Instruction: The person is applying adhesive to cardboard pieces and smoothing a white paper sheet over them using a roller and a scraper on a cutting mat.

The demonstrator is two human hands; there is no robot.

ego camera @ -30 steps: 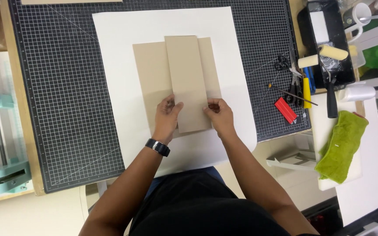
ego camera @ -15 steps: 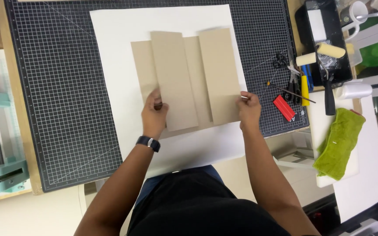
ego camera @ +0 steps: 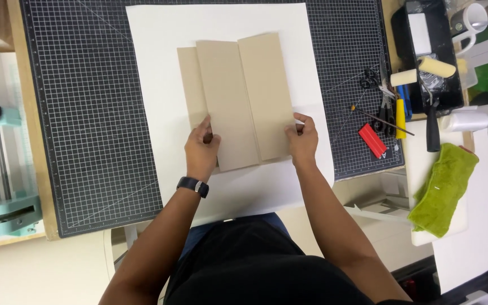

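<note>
Three tan cardboard boards lie on a large white paper sheet (ego camera: 159,34). The middle board (ego camera: 227,101) overlaps a narrow strip of the left board (ego camera: 190,85), and the right board (ego camera: 266,90) lies tilted beside it. My left hand (ego camera: 201,149) pinches the lower left edge of the middle board; a black watch is on that wrist. My right hand (ego camera: 303,138) grips the lower right edge of the right board.
A black gridded cutting mat (ego camera: 86,113) lies under the paper. To the right are scissors (ego camera: 377,85), a red cutter (ego camera: 373,140), a yellow tool (ego camera: 401,110), a paint tray with foam rollers (ego camera: 425,62) and a green cloth (ego camera: 441,186). A teal machine (ego camera: 1,197) stands at left.
The stacked boards were fanned apart; my right hand carried one board out to the right, then brought it back against the middle board. My left hand stayed on the middle board.
</note>
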